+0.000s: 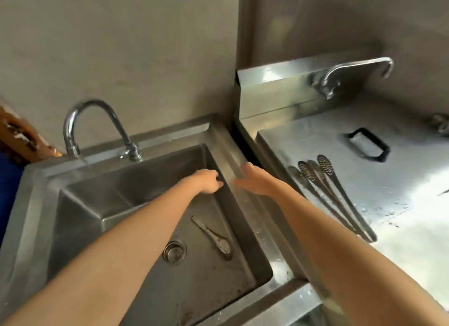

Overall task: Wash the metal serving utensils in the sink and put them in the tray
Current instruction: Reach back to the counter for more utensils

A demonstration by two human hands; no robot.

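Note:
One slotted metal serving utensil (213,238) lies on the bottom of the steel sink (102,204), to the right of the drain (174,251). Several more slotted utensils (332,196) lie side by side on the wet steel tray surface (401,179) to the right. My left hand (210,181) hovers over the sink's far right corner, fingers curled, holding nothing that I can see. My right hand (255,182) is spread flat above the sink's right rim, empty.
A curved faucet (94,128) stands at the sink's back edge. A second faucet (352,75) is mounted on the right unit's backsplash. A black handle (368,144) sits on the right surface. A dark gap separates the two steel units.

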